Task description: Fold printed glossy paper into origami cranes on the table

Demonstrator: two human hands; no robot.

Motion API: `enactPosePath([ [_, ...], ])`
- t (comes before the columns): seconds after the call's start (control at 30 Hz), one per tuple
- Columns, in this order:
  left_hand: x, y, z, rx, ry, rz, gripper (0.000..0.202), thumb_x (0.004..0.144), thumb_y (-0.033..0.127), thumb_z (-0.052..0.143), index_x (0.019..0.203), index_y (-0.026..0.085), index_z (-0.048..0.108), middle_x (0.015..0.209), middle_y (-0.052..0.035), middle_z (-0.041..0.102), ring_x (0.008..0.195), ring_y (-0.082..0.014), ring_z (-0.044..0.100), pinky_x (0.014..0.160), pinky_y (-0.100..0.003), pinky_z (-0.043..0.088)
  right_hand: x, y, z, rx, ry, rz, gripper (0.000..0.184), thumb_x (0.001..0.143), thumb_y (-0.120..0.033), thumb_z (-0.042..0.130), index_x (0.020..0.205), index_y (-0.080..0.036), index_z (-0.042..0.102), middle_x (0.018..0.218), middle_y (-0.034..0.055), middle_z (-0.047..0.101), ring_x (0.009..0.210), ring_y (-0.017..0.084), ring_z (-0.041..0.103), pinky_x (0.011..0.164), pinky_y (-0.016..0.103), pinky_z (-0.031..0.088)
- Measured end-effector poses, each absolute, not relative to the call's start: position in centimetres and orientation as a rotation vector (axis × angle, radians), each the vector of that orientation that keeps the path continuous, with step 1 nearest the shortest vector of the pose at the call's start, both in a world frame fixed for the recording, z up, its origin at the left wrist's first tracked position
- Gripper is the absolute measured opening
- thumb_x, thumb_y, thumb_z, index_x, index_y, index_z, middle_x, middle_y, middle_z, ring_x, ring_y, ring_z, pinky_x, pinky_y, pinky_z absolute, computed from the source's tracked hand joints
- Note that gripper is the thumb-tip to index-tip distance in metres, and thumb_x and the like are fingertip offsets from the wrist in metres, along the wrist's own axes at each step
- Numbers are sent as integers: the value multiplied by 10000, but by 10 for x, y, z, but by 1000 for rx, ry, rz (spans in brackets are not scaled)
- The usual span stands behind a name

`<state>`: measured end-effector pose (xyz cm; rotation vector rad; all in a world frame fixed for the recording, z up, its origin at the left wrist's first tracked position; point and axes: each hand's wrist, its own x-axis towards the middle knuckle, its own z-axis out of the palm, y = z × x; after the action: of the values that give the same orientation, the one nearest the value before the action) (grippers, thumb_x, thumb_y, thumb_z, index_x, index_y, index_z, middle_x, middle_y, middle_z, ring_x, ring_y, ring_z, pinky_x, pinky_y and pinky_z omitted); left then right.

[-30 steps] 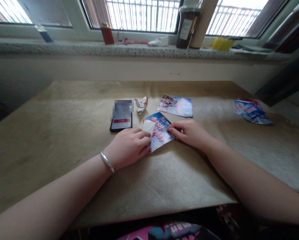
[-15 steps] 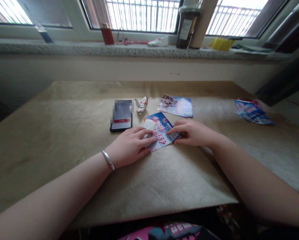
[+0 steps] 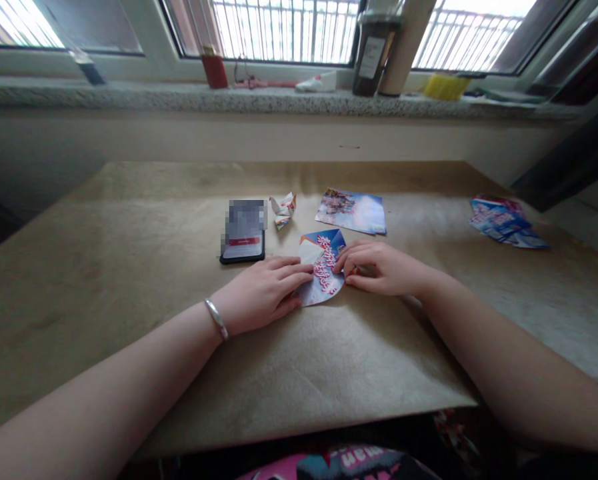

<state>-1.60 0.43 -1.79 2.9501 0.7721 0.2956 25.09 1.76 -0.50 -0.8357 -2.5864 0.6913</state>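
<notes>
While one phone (image 3: 243, 249) lies nearby, one open left hand (image 3: 263, 291) presses one leaflet (image 3: 323, 275), one right hand (image 3: 381, 268) pinching it.

A tan bench (image 3: 299, 373) carries a phone (image 3: 243, 248), a folded paper piece (image 3: 283, 210), a partly folded leaflet (image 3: 323, 267), pale-blue sheets (image 3: 361, 212) and, at far right, a leaflet pile (image 3: 503, 221).

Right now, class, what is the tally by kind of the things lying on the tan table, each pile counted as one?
Black-edged rectangular phone: 1
Small folded white paper with orange marks: 1
Partly folded blue printed paper sheet: 1
Piles of bluish printed paper sheets: 2
Total: 5
</notes>
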Motion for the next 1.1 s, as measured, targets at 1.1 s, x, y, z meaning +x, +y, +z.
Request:
enactPosePath([
  [1.1, -12, 1, -20, 2931, 700, 331, 399, 947, 266, 407, 1344, 256, 447, 1328, -62, 516, 1228, -235, 441, 1036, -447, 390, 236, 23, -24, -1463, -2275, 556, 189, 826, -334, 543, 711, -187, 570, 709, 12, 608, 639, 134, 514, 574, 242, 337],
])
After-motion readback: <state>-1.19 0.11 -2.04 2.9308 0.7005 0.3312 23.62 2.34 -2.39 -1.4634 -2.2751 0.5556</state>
